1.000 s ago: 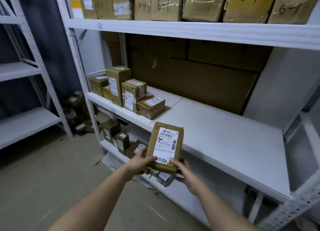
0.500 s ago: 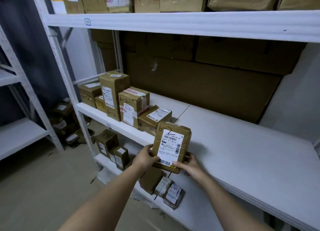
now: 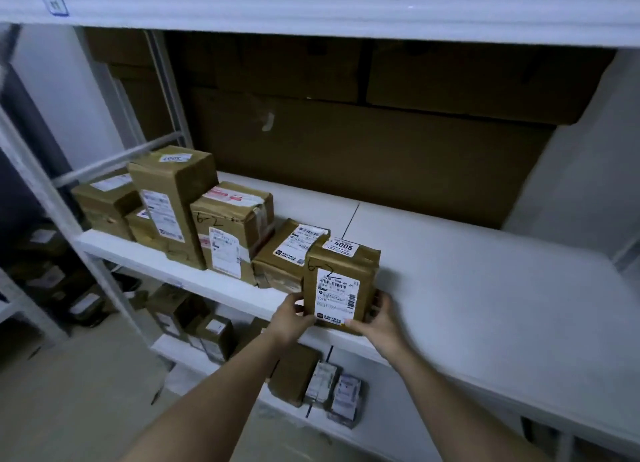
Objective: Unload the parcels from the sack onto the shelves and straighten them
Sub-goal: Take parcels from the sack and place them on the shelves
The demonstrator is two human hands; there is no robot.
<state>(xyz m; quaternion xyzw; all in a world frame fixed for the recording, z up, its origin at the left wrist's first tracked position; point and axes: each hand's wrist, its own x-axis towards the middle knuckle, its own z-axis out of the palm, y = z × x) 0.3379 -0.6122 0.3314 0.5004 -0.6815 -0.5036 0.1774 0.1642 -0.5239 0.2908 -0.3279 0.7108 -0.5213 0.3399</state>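
A brown taped parcel (image 3: 341,281) with a white barcode label and "6-2" written on it stands upright at the front edge of the white middle shelf (image 3: 467,274). My left hand (image 3: 291,317) grips its lower left side and my right hand (image 3: 375,317) grips its lower right side. It stands right against a low flat parcel (image 3: 287,253) at the end of a row of several brown parcels (image 3: 173,198) on the shelf's left half. The sack is not in view.
Large flat cardboard sheets (image 3: 363,142) lean against the back of the shelf. The upper shelf's edge (image 3: 311,4) runs overhead. The lower shelf (image 3: 381,423) holds more parcels (image 3: 294,375). A second white rack (image 3: 20,309) and dark parcels on the floor lie at the left.
Both hands carried the parcel up and forward from in front of the shelf edge onto the middle shelf, next to the row's last parcel. The camera moved closer.
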